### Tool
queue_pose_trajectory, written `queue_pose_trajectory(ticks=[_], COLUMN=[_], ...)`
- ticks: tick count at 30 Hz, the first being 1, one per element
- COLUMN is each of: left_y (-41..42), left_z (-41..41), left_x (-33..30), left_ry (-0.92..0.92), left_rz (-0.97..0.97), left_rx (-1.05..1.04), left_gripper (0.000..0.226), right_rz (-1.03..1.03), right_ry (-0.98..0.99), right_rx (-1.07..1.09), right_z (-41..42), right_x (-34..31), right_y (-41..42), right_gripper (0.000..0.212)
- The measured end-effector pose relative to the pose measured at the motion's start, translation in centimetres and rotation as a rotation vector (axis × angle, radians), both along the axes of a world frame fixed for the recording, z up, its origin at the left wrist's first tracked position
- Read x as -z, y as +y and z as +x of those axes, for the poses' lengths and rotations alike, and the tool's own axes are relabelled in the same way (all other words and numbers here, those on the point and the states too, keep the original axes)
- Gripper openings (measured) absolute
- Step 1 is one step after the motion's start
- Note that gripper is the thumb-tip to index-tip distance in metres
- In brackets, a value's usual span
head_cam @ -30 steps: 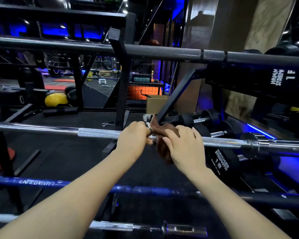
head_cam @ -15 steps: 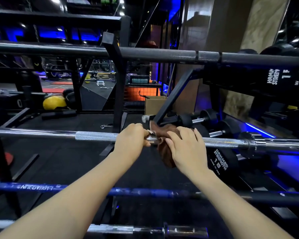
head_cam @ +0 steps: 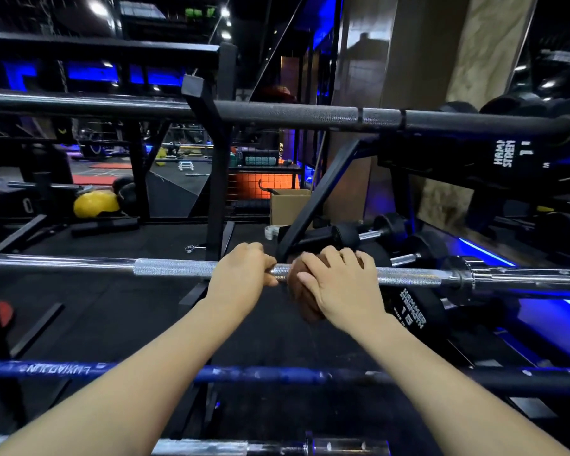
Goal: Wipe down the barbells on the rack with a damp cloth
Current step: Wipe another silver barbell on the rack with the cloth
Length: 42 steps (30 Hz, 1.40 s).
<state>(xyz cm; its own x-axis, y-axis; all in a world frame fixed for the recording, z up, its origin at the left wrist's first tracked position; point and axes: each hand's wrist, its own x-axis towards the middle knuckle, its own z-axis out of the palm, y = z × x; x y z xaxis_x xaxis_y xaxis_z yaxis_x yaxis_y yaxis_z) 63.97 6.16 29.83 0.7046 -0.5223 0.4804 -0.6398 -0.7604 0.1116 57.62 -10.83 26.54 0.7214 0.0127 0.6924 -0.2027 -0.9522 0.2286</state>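
A silver barbell (head_cam: 165,267) lies across the rack at mid height. My left hand (head_cam: 241,274) grips its shaft near the middle. Just to the right, my right hand (head_cam: 339,284) wraps a brown cloth (head_cam: 301,297) around the same shaft, and part of the cloth hangs below the bar. A black barbell (head_cam: 293,115) lies higher up on the rack. A blue barbell (head_cam: 260,373) runs below my forearms, and another silver barbell (head_cam: 244,447) sits lowest at the frame's bottom edge.
The black rack upright (head_cam: 218,179) and a slanted brace (head_cam: 320,199) stand behind the silver bar. Black dumbbells (head_cam: 412,311) lie on shelves to the right. A cardboard box (head_cam: 288,205) and a yellow ball (head_cam: 94,204) sit on the floor beyond.
My right hand has closed the cloth more tightly around the bar and shifted slightly right. The left hand keeps its grip in the same spot.
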Motion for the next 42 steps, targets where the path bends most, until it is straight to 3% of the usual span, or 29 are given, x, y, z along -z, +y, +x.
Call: queue_pose_trajectory(ticks=[2, 5, 6, 8, 11, 15, 18, 20, 24, 25, 28, 31, 34, 38, 42], left_y=[-0.1, -0.2, -0.2, -0.1, -0.2, -0.4, -0.4, -0.1, 0.3, 0.3, -0.1, -1.5, -4.6, -7.7, -7.5], left_z=[0.2, 0.1, 0.1, 0.1, 0.0, 0.1, 0.2, 0.0, -0.3, -0.4, -0.8, -1.5, -2.8, -2.8, -1.9], left_x=[0.0, 0.1, 0.1, 0.2, 0.3, 0.5, 0.5, 0.1, -0.9, -1.1, -1.7, -2.3, -2.7, -2.0, -1.4], left_ry=[-0.026, -0.005, 0.016, 0.050, 0.059, 0.037, -0.039, -0.024, 0.067, 0.087, 0.131, 0.081, 0.069, 0.112, 0.094], left_rz=[0.003, -0.012, -0.032, -0.079, -0.082, -0.066, -0.004, 0.015, 0.034, 0.046, 0.116, 0.132, 0.069, 0.130, 0.111], left_rx=[-0.009, -0.026, -0.029, -0.030, -0.040, -0.040, -0.028, -0.010, 0.000, -0.006, -0.049, -0.054, 0.028, 0.064, 0.084], left_gripper=[0.017, 0.017, 0.016, 0.013, 0.010, 0.010, 0.014, 0.016, 0.012, 0.010, 0.031, 0.023, 0.029, 0.016, 0.018], right_rz=[0.107, 0.432, 0.423, 0.147, 0.014, 0.040, 0.286, 0.346, -0.012, -0.013, 0.005, 0.018, 0.074, 0.107, 0.097], right_ry=[0.147, 0.428, 0.429, 0.254, 0.006, -0.010, 0.248, 0.344, 0.177, 0.150, 0.026, -0.074, -0.108, -0.121, -0.136], right_rx=[0.045, 0.077, 0.067, 0.018, -0.054, 0.061, 0.068, 0.084, -0.006, 0.010, 0.118, 0.163, 0.180, 0.130, 0.181], right_z=[0.9, 2.6, 2.5, 1.1, -0.7, -0.1, 1.6, 2.4, 0.7, 0.1, -1.4, -2.7, -2.9, -3.7, -3.2], right_x=[-2.6, -5.3, -5.3, -3.6, 0.2, -0.9, -4.3, -5.0, -2.6, -2.2, -1.2, -0.7, -0.5, 1.0, 0.9], right_y=[1.3, 1.3, 1.4, 1.1, -0.2, 1.0, 3.0, 3.1, 1.1, 0.0, -4.4, -7.5, -7.9, -6.6, -5.6], right_gripper=[0.043, 0.046, 0.046, 0.043, 0.038, 0.032, 0.043, 0.050, 0.056, 0.054, 0.033, 0.015, 0.028, 0.043, 0.042])
